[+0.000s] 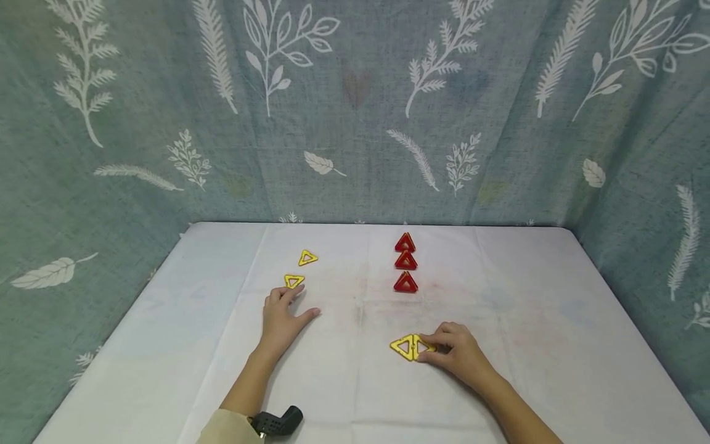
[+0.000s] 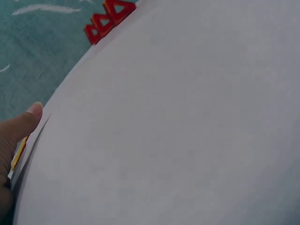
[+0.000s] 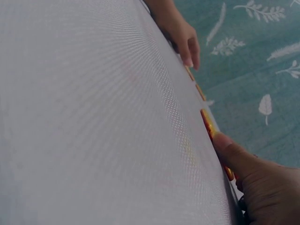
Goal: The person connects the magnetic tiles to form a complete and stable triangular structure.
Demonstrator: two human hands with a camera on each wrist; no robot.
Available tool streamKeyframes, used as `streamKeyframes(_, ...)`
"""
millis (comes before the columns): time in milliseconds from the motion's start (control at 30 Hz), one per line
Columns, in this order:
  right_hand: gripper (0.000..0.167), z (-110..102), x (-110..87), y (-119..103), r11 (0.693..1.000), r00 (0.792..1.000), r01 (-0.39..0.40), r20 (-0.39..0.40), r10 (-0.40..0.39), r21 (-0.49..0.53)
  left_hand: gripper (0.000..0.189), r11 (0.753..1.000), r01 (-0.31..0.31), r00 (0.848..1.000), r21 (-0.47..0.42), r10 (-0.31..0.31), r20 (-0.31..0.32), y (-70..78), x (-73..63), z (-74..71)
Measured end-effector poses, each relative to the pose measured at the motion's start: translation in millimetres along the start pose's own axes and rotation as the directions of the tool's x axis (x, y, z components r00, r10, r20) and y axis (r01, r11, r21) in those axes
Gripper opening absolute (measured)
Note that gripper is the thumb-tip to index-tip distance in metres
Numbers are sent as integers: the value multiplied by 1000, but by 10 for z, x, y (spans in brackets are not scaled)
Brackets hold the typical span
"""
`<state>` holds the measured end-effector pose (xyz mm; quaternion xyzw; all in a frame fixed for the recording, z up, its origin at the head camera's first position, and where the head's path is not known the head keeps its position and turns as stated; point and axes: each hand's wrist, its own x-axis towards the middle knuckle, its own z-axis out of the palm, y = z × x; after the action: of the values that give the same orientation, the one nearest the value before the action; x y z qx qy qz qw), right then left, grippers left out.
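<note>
In the head view, my right hand (image 1: 459, 353) pinches the right one of two yellow triangle tiles (image 1: 396, 346) that lie edge to edge on the white cloth, its thumb and fingers covering part of it. My left hand (image 1: 280, 319) is spread low over the cloth farther left. Its fingertips touch or nearly touch a yellow triangle tile (image 1: 287, 281), and another yellow triangle tile (image 1: 302, 261) lies just beyond. In the right wrist view, my right thumb (image 3: 234, 152) rests against the yellow tile edge (image 3: 208, 123). The left wrist view has my left thumb (image 2: 23, 125) held out straight.
Three red triangle pieces (image 1: 405, 276) stand upright in a row toward the back of the table (image 1: 333, 370). Behind and beside the table hangs a green leaf-print curtain (image 1: 355, 123). A black device (image 1: 277, 423) is on my left wrist.
</note>
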<state>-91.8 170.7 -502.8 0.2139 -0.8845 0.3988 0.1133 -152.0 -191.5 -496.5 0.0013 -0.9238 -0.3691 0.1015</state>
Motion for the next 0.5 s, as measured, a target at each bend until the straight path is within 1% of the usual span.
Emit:
streamKeyframes(133, 36, 0, 11, 14, 1000, 1000, 18, -10, -18, -1, 70, 999, 25, 1000, 25, -25, 6, -137, 92, -125)
streamKeyframes(233, 37, -2, 10, 21, 1000, 1000, 24, -12, -24, 2, 68, 997, 44, 999, 55, -43, -7, -223, 170, -190)
streamKeyframes(400, 37, -2, 7, 25, 1000, 1000, 7, -5, -7, 7, 65, 988, 81, 996, 134, -76, -39, -332, 331, -240)
streamKeyframes(500, 37, -1, 9, 24, 1000, 1000, -1, -1, 1, 10, 65, 979, 79, 997, 186, -75, -27, -381, 429, -247)
